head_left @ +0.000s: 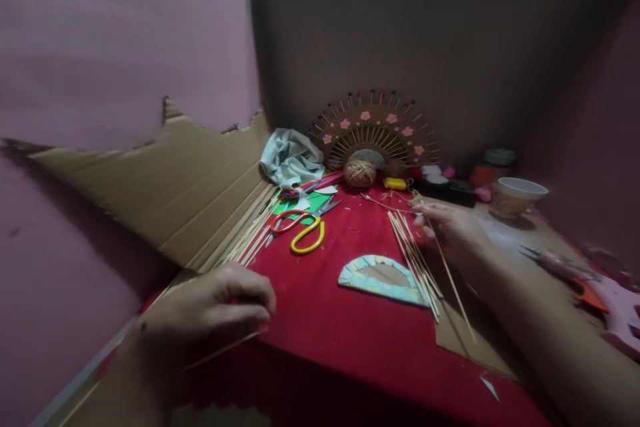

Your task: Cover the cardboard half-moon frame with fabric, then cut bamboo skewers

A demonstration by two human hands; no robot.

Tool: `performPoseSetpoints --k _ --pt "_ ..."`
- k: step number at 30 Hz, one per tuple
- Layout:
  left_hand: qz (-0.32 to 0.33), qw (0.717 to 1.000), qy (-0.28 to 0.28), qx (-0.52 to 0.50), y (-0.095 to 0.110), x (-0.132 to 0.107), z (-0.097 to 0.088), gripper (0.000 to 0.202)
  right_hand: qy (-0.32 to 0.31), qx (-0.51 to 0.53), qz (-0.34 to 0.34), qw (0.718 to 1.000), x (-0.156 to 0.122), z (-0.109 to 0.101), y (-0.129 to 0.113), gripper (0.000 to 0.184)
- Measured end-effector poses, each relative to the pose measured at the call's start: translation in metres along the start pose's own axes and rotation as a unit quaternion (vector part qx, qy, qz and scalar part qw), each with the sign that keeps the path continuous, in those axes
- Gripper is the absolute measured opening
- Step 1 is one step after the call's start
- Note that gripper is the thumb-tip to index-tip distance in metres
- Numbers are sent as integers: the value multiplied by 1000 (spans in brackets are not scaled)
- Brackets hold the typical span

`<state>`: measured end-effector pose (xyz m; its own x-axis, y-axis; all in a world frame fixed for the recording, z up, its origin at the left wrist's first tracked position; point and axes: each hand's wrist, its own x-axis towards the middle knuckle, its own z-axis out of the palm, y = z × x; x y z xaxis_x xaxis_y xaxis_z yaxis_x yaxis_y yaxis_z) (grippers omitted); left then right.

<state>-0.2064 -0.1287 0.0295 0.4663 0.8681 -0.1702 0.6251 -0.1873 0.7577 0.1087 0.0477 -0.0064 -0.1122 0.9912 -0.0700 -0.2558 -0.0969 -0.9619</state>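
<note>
Low at the left, my left hand (240, 297) is closed, with a thin wooden stick (225, 351) pinched at the fingertips. My right hand (447, 230) reaches over the cardboard on the right and is shut on the upper end of another stick (456, 283), whose lower end slants toward me. Beside it lies a loose bundle of sticks (413, 260). The bundle's lower part overlaps a half-round cardboard piece (370, 270) edged with light blue patterned cloth. Twine (387, 205) runs along the table close to my right fingertips.
Scissors (307, 233) with orange and yellow handles lie on the red cloth (300, 307). Behind are a twine ball (360, 173), a decorated fan (373, 123) and crumpled fabric (293, 153). Cardboard (200, 180) leans left; a cup (515, 197) and glue gun (610, 307) are right.
</note>
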Motion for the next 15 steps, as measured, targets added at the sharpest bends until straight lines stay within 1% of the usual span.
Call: performPoseSetpoints --k 1,3,4,5,6,7,8,9,10,11,12,13,14,15 --pt "-21 1000 13 -19 0 -3 -3 18 3 0 1 1000 -1 0 0 6" --pt "-50 997 -1 -58 0 -3 -11 22 2 2 -2 1000 -1 0 0 5" --pt "-55 997 1 -62 0 -1 -15 23 -3 3 -4 1000 -1 -1 1 5" --pt "-60 997 16 -51 0 2 -20 24 -7 3 -7 1000 1 -2 2 5" --pt "-68 996 47 -24 -1 6 -25 24 -12 3 -10 1000 2 -3 3 5" --pt "-83 992 91 16 -3 11 -30 23 -16 4 -14 1000 3 -4 4 5" --pt "-110 982 137 67 -7 17 -36 22 -18 3 -16 1000 5 -5 5 6" --pt "-152 961 194 129 -12 22 -42 22 -16 2 -15 1000 6 -6 5 6" --pt "-201 928 243 199 -19 28 -47 20 -13 1 -11 1000 7 -7 6 5" --pt "-253 887 279 267 -26 32 -51 20 -9 -1 -4 1000 7 -7 6 5" --pt "-301 848 301 315 -33 36 -53 21 -6 -3 2 1000 7 -6 6 6" --pt "-340 822 300 344 -40 38 -55 23 -4 -6 6 1000 7 -6 5 6" --pt "-370 807 290 358 -46 40 -54 25 -5 -8 7 1000 6 -6 5 6" --pt "-390 801 275 361 -51 41 -53 27 -6 -7 6 1000 6 -5 5 5"
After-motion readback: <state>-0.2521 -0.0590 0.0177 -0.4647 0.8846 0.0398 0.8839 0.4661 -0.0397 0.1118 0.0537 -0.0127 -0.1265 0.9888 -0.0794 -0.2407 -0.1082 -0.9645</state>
